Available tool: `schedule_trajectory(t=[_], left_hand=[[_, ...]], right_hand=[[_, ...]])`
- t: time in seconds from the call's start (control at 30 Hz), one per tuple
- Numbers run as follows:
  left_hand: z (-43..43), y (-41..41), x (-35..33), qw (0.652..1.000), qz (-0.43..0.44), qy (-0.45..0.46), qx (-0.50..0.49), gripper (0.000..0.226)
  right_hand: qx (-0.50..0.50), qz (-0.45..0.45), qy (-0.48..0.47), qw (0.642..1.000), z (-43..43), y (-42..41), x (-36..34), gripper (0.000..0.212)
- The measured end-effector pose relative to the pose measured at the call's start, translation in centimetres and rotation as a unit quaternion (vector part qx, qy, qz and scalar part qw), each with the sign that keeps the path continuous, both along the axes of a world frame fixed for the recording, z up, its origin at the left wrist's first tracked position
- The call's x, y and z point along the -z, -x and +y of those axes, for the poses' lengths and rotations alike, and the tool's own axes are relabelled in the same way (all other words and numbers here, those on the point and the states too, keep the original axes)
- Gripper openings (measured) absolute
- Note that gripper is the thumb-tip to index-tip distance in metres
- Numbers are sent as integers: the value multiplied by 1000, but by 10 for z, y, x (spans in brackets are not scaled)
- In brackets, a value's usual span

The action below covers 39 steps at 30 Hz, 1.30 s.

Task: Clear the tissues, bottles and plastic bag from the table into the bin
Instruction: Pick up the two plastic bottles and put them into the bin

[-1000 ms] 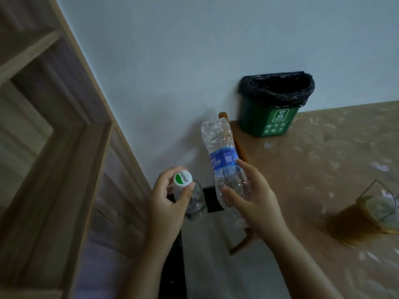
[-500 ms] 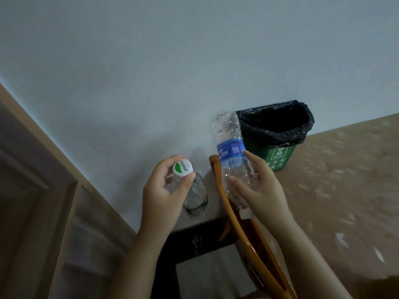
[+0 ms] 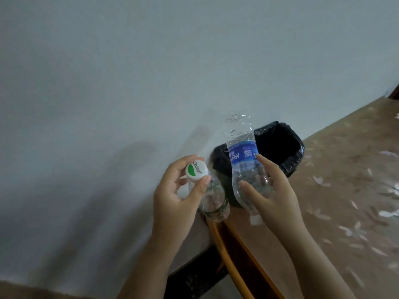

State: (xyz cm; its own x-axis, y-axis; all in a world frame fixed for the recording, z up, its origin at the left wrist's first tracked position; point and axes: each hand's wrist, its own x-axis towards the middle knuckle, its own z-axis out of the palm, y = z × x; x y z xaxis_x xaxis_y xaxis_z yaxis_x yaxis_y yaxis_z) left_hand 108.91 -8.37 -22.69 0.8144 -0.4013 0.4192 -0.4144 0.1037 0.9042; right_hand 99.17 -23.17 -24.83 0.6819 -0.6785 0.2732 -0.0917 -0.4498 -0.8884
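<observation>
Bottles fill both hands at centre frame. The left hand has its grip closed around a small clear plastic bottle with a white-and-green cap, fingers pinching just under the cap. The right hand wraps its grip around a crumpled clear plastic bottle with a blue label, held cap-down, its base tilted up. Just behind it, a bin lined with a black plastic bag stands against the pale wall on the brown patterned desk.
</observation>
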Motion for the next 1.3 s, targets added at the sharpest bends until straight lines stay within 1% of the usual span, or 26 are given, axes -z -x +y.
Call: schedule_trajectory(t=[0.23, 0.33, 0.43, 0.57, 0.7, 0.8, 0.9, 1.1, 1.2, 1.3], left_hand=[[-31, -65, 0, 992, 13, -13, 127, 29], [-39, -82, 3, 986, 24, -12, 162, 31], [-48, -92, 6, 982, 51, -4, 182, 31], [-58, -100, 6, 976, 75, 8, 203, 30], [-67, -108, 4, 975, 90, 15, 202, 30], [-72, -113, 1, 976, 78, 12, 203, 31], [-77, -119, -5, 978, 63, 32, 199, 30], [-81, -123, -25, 978, 32, 57, 200, 32], [-84, -126, -35, 976, 26, 82, 199, 37], [-89, -128, -42, 976, 15, 94, 197, 37]], right_hand=[[155, 26, -5, 987, -23, -39, 3, 60], [206, 39, -17, 978, -31, -46, 7, 59], [241, 73, -25, 967, -40, -49, 10, 59], [250, 107, -26, 962, -56, -58, 14, 60], [253, 137, -29, 957, -76, -66, 19, 60], [250, 148, -20, 957, -85, -69, 17, 58], [250, 151, -14, 956, -92, -69, 14, 55], [233, 134, -17, 963, -100, -61, 17, 56], [232, 127, 3, 964, -104, -54, 23, 52], [231, 153, 57, 959, -109, -46, 35, 52]])
